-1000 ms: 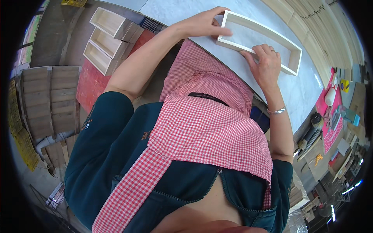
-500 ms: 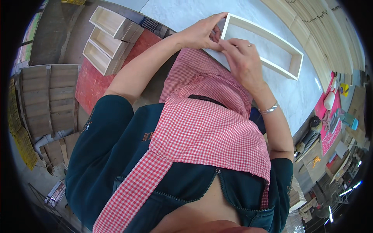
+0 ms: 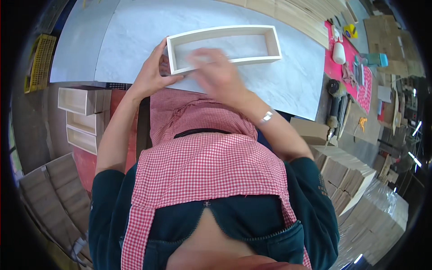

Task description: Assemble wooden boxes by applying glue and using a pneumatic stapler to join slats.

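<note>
A long, pale wooden rectangular frame (image 3: 257,60) lies on the marbled white tabletop (image 3: 130,42), whose surface shows through it. My left hand (image 3: 150,74) grips the frame's left end, with the thumb by the near corner and the fingers along the outer side. Smeared by motion, my right hand (image 3: 220,76) hovers over the near long side close to that same corner. Whether its fingers are spread or closed, or hold anything, cannot be made out.
Several pale wooden boxes (image 3: 83,119) are stacked at the left on a red surface. Long wooden strips (image 3: 292,20) lie along the far edge. At the right, a white bottle (image 3: 338,53) stands on pink cloth. Stacked cardboard (image 3: 344,175) sits lower right; a yellow crate (image 3: 40,63) is far left.
The view has turned, so the frame now lies more level across the picture. My left hand stays at its left end. My right hand has come off the corner and is moving fast.
</note>
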`<state>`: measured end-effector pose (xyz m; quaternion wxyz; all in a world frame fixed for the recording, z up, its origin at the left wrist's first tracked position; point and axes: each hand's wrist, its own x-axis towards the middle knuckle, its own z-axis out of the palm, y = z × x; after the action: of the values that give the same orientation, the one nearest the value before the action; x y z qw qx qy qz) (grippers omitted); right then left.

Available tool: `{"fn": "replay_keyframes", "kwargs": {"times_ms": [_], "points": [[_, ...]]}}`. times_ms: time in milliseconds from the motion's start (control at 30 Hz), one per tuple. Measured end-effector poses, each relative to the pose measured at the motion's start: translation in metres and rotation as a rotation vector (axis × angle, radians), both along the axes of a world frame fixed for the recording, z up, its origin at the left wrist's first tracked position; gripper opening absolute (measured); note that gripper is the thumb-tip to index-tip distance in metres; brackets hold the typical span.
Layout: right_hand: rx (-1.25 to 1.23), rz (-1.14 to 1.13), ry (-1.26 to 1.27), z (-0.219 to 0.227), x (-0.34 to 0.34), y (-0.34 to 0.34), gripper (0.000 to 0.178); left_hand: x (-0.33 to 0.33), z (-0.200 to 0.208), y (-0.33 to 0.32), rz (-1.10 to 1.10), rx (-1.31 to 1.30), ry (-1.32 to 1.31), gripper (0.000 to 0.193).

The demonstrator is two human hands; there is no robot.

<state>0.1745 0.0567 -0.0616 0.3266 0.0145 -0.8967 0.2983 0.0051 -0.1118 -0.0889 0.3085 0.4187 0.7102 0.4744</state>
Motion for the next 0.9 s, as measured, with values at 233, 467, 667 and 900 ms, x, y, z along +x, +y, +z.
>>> {"fn": "replay_keyframes", "kwargs": {"times_ms": [233, 467, 667, 900], "points": [[0.324, -1.371, -0.73, 0.002, 0.302, 0.201, 0.052, 0.029, 0.048, 0.019, 0.101, -0.054, -0.063, 0.09], [0.289, -1.288, -0.788, 0.01, 0.347, 0.226, 0.061, 0.051, 0.054, 0.037, 0.177, -0.045, -0.106, 0.085], [-0.046, -1.281, -0.566, 0.057, 0.279, 0.175, 0.05, 0.063, 0.058, 0.046, 0.198, 0.054, -0.121, 0.087], [-0.478, -1.194, -0.244, 0.106, 0.267, 0.106, 0.034, 0.071, 0.069, 0.056, 0.25, 0.084, -0.11, 0.085]]}}
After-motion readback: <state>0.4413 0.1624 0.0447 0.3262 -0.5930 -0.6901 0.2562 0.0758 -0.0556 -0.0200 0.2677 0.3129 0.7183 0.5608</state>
